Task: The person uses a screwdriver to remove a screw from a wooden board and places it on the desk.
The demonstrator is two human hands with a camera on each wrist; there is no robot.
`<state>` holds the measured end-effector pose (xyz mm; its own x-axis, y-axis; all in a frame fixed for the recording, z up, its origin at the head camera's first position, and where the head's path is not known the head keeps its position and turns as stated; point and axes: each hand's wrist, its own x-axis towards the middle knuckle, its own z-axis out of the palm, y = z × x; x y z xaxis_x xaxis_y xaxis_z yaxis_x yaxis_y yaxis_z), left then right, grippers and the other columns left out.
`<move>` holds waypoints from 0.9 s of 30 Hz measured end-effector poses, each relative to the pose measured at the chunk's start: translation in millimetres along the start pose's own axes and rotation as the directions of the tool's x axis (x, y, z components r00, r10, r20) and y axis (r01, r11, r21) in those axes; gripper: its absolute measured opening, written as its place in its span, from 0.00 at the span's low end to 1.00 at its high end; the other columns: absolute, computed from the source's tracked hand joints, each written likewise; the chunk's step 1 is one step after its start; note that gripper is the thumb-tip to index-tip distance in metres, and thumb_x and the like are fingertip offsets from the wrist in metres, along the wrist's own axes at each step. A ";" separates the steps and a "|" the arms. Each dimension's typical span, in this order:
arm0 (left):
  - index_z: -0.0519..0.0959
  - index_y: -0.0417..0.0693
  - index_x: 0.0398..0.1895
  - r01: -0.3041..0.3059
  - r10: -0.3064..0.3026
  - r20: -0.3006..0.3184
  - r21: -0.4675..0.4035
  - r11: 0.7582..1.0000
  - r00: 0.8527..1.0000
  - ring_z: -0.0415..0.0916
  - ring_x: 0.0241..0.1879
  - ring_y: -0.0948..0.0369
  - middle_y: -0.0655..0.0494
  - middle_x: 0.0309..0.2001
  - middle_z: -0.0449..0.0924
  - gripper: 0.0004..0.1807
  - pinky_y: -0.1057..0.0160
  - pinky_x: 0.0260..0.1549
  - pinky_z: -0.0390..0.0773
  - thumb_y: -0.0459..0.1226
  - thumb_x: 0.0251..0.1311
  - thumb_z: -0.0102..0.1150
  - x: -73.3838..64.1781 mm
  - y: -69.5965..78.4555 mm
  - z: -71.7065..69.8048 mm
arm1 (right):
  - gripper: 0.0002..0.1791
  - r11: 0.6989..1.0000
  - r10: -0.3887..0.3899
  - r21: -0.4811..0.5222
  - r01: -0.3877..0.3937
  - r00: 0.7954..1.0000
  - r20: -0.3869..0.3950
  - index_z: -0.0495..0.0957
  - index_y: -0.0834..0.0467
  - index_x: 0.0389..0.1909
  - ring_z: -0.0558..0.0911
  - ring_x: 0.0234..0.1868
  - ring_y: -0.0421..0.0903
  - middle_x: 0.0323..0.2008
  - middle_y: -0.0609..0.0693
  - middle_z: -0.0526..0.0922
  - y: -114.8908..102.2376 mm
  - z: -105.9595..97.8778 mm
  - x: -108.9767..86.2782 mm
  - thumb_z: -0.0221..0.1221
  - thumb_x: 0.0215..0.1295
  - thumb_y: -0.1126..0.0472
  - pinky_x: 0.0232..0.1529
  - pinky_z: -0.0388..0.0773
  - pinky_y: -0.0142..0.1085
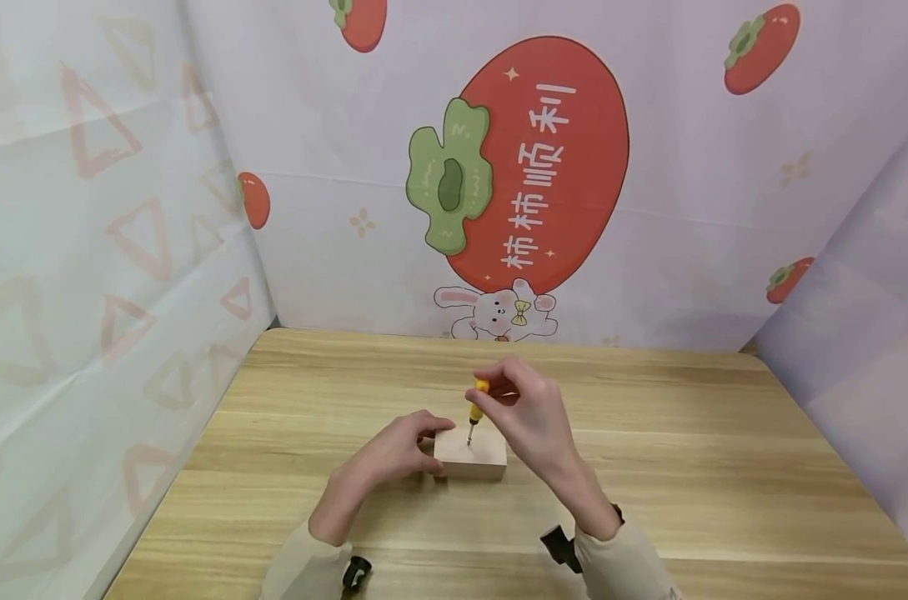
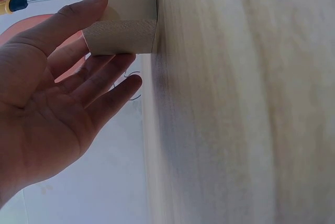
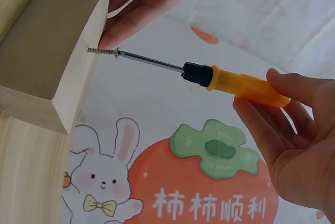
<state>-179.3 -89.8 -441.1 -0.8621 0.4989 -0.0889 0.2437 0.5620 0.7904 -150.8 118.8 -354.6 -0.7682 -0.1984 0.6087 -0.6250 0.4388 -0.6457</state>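
A pale wooden block [image 1: 470, 468] lies on the table, and my left hand [image 1: 403, 450] grips its left end between thumb and fingers. In the left wrist view the thumb lies on the block's near side, with fingers on the far side. My right hand [image 1: 529, 417] pinches the end of a yellow screwdriver [image 3: 246, 85] with a black collar. The shaft meets the head of a screw [image 3: 104, 51], which stands in the block's top face with most of its thread showing. The screwdriver leans slightly in the head view.
The wood-grain table [image 1: 686, 467] reaches back to a printed cloth backdrop [image 1: 333, 267] with persimmons and a rabbit. Cloth side walls [image 1: 86, 275] stand left and right. Black straps with small mounts [image 1: 562, 548] sit at both wrists.
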 end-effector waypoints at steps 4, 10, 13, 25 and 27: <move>0.78 0.45 0.61 0.005 -0.005 -0.001 -0.010 1.000 1.000 0.78 0.58 0.51 0.52 0.52 0.80 0.32 0.47 0.60 0.75 0.35 0.49 0.75 -0.4 0.8 -1.6 | 0.12 0.998 0.023 0.056 -0.025 0.999 0.042 0.84 0.60 0.40 0.87 0.34 0.43 0.36 0.50 0.86 -0.4 -0.1 1.1 0.70 0.54 0.71 0.37 0.85 0.30; 0.78 0.44 0.61 0.009 -0.009 0.002 -0.019 1.000 1.000 0.78 0.58 0.50 0.52 0.52 0.80 0.32 0.47 0.60 0.75 0.35 0.49 0.75 -2.0 2.2 -2.6 | 0.13 0.995 0.001 0.097 -0.019 0.984 0.176 0.84 0.59 0.44 0.87 0.38 0.42 0.41 0.51 0.87 1.1 -1.3 2.7 0.67 0.58 0.72 0.43 0.84 0.31; 0.78 0.45 0.61 0.017 -0.017 0.000 -0.014 1.000 1.000 0.77 0.59 0.49 0.52 0.52 0.80 0.32 0.47 0.61 0.74 0.35 0.50 0.75 -1.9 2.7 -2.5 | 0.14 0.996 -0.009 0.094 -0.009 0.982 0.186 0.83 0.59 0.45 0.87 0.39 0.42 0.41 0.51 0.87 2.3 -1.1 1.8 0.67 0.58 0.71 0.44 0.84 0.32; 0.79 0.45 0.60 0.005 -0.005 -0.013 -0.010 1.000 1.000 0.78 0.58 0.50 0.52 0.51 0.81 0.31 0.47 0.61 0.74 0.35 0.48 0.76 -1.1 2.1 -1.2 | 0.17 0.999 0.007 -0.037 -0.006 1.000 0.030 0.79 0.57 0.42 0.83 0.33 0.40 0.35 0.47 0.83 -1.1 8.0 -1.2 0.73 0.52 0.66 0.35 0.84 0.30; 0.79 0.45 0.60 0.007 -0.007 -0.012 -0.013 1.000 1.000 0.78 0.58 0.50 0.52 0.51 0.81 0.31 0.47 0.61 0.74 0.35 0.48 0.76 -1.6 2.7 -1.5 | 0.16 1.000 0.015 -0.001 -0.015 0.999 0.039 0.80 0.58 0.41 0.84 0.33 0.40 0.34 0.47 0.84 0.0 6.8 0.4 0.73 0.53 0.66 0.35 0.85 0.31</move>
<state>-178.0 -90.1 -438.0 -0.8688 0.4873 -0.0874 0.2321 0.5569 0.7975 -152.0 112.7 -357.5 -0.7825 -0.2259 0.5802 -0.6131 0.4424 -0.6546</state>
